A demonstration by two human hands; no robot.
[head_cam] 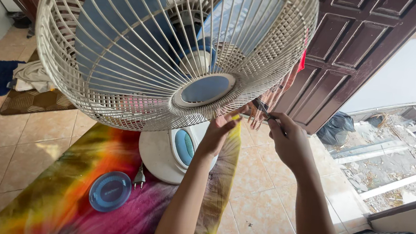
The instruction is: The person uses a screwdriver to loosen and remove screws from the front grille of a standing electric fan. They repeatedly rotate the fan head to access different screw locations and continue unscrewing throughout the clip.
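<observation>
Up close, the left hand [218,131] pinches the fan guard's [137,70] lower rim; beside its fingers, the right hand [286,139] grips a screwdriver [264,110].

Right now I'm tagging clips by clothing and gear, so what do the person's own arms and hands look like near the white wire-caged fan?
Both arms are bare from the bottom of the picture up to the wrists: no sleeves, gloves or watch show. The left hand and the right hand carry no rings or bracelets that can be made out. No markings are visible on either forearm.
</observation>
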